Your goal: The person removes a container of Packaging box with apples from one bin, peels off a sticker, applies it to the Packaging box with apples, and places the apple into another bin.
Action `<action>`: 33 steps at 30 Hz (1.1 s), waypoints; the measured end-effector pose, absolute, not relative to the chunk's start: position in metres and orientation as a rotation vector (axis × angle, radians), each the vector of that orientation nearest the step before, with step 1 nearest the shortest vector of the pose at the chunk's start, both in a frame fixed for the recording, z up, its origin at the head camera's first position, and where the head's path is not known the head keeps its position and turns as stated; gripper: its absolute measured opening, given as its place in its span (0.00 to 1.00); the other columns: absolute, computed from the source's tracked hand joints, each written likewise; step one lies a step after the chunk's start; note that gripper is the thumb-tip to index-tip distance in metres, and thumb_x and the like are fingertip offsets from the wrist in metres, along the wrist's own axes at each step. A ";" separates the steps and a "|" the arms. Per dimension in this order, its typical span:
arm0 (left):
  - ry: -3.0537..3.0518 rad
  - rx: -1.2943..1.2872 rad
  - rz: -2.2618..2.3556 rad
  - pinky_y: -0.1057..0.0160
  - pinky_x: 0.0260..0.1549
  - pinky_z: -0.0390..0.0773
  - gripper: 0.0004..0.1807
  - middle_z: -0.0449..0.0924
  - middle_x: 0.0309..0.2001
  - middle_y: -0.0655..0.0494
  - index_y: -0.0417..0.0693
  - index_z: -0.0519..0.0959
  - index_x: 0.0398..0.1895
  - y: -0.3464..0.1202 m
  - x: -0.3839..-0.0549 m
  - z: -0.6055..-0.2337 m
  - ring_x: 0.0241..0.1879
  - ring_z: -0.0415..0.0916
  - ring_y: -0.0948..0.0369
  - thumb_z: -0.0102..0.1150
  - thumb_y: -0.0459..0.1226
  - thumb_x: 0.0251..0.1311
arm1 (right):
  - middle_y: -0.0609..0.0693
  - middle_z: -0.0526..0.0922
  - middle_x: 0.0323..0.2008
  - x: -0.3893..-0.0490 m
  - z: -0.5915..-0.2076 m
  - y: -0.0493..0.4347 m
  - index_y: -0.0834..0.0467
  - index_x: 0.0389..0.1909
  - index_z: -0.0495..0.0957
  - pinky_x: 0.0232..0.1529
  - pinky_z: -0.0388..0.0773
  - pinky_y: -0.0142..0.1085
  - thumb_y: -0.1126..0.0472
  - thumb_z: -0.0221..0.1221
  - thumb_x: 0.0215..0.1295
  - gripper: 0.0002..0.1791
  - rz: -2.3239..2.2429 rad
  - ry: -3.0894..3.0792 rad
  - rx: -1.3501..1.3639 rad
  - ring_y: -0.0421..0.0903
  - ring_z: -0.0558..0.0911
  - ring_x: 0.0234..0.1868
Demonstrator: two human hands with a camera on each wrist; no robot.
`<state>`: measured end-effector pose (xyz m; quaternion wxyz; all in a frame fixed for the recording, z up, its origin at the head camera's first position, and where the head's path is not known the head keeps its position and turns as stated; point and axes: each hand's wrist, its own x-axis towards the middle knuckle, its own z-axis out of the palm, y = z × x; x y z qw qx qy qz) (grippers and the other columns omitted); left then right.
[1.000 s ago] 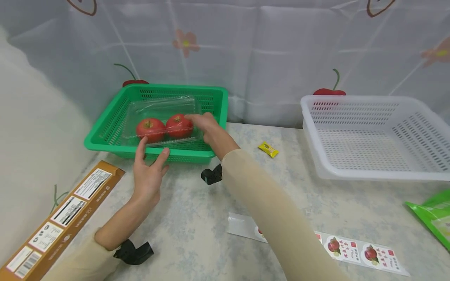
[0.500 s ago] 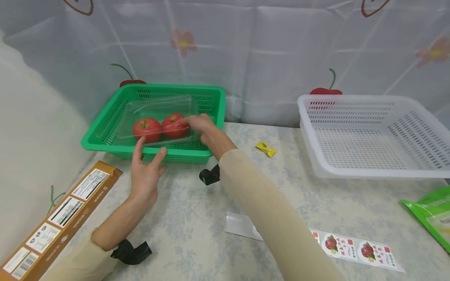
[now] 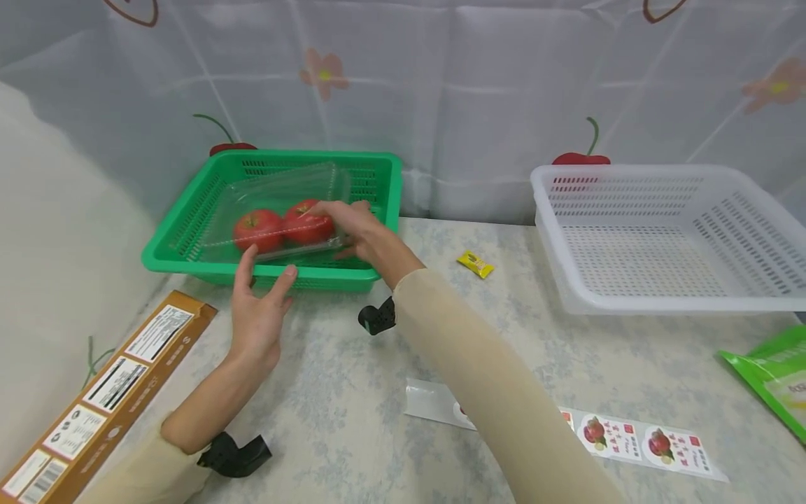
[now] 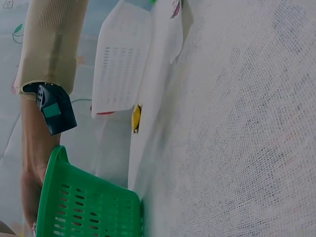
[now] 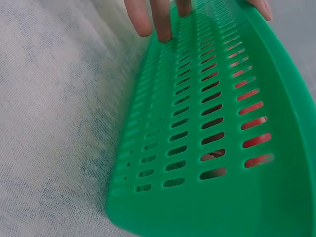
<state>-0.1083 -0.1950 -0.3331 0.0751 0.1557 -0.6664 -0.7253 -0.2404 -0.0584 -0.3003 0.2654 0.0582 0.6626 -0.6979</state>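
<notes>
In the head view a clear plastic box (image 3: 283, 183) with two red apples (image 3: 258, 229) visible lies tilted in a green basket (image 3: 327, 275), its right end higher. My right hand (image 3: 355, 222) holds that right end, one finger across the lid over the right apple; its grip underneath is partly hidden. At the front rim is my left hand (image 3: 257, 315), thumb and index finger spread. Its fingers (image 5: 160, 22) lie along the outside of the slotted wall in the right wrist view. The left wrist view shows the basket's end (image 4: 98, 197) and the right forearm beyond it.
A white basket (image 3: 630, 302) stands at the right. Between the baskets lies a small yellow packet (image 3: 475, 264). A strip of apple stickers (image 3: 636, 441) is in front, partly under the right sleeve. A long brown carton (image 3: 126, 378) lies left; a green bag (image 3: 774, 374) is far right.
The right end of the plastic box has risen a little and shifted left with the right hand. The left hand stays at the basket's front rim. The whole view has drifted slightly.
</notes>
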 end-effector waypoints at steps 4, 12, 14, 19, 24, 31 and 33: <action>-1.995 0.480 -2.164 0.48 0.65 0.63 0.42 0.37 0.77 0.62 0.68 0.49 0.78 -0.194 -0.108 -0.333 0.74 0.36 0.57 0.61 0.43 0.67 | 0.59 0.54 0.72 -0.240 -0.299 -0.059 0.48 0.79 0.31 0.48 0.80 0.52 0.52 0.63 0.62 0.57 -1.875 1.761 0.150 0.63 0.74 0.57; -2.018 0.470 -2.127 0.48 0.65 0.63 0.42 0.38 0.76 0.60 0.66 0.49 0.78 -0.188 -0.110 -0.333 0.73 0.37 0.57 0.61 0.44 0.67 | 0.59 0.51 0.75 -0.241 -0.298 -0.055 0.46 0.79 0.30 0.47 0.81 0.52 0.53 0.60 0.65 0.54 -1.897 1.759 0.148 0.66 0.70 0.62; -2.025 0.475 -2.115 0.48 0.66 0.63 0.42 0.37 0.76 0.60 0.66 0.48 0.79 -0.188 -0.110 -0.333 0.73 0.38 0.57 0.60 0.45 0.67 | 0.59 0.52 0.74 -0.240 -0.298 -0.056 0.47 0.79 0.31 0.48 0.81 0.52 0.53 0.59 0.66 0.53 -1.906 1.751 0.143 0.65 0.68 0.64; -2.038 0.485 -2.076 0.49 0.65 0.64 0.42 0.37 0.76 0.59 0.66 0.48 0.78 -0.190 -0.108 -0.335 0.73 0.42 0.55 0.60 0.46 0.67 | 0.57 0.53 0.74 -0.235 -0.298 -0.060 0.49 0.79 0.32 0.47 0.81 0.53 0.55 0.58 0.67 0.52 -1.988 1.703 0.133 0.61 0.63 0.69; -2.050 0.480 -2.045 0.50 0.64 0.65 0.43 0.36 0.77 0.59 0.66 0.47 0.79 -0.188 -0.107 -0.336 0.69 0.54 0.52 0.61 0.47 0.66 | 0.57 0.59 0.71 -0.227 -0.292 -0.063 0.50 0.79 0.34 0.44 0.82 0.51 0.54 0.58 0.67 0.51 -2.098 1.695 0.142 0.56 0.68 0.66; -2.040 0.475 -2.056 0.52 0.65 0.65 0.44 0.35 0.77 0.60 0.68 0.46 0.79 -0.189 -0.106 -0.337 0.64 0.64 0.50 0.60 0.47 0.66 | 0.53 0.62 0.69 -0.212 -0.273 -0.051 0.48 0.79 0.41 0.42 0.83 0.48 0.52 0.60 0.66 0.48 -2.174 1.718 0.144 0.52 0.69 0.62; -2.036 0.474 -2.061 0.52 0.65 0.65 0.44 0.34 0.77 0.60 0.69 0.46 0.79 -0.190 -0.106 -0.336 0.65 0.63 0.50 0.60 0.47 0.66 | 0.51 0.62 0.68 -0.206 -0.266 -0.042 0.48 0.78 0.43 0.43 0.83 0.47 0.53 0.60 0.66 0.47 -2.189 1.705 0.137 0.51 0.68 0.62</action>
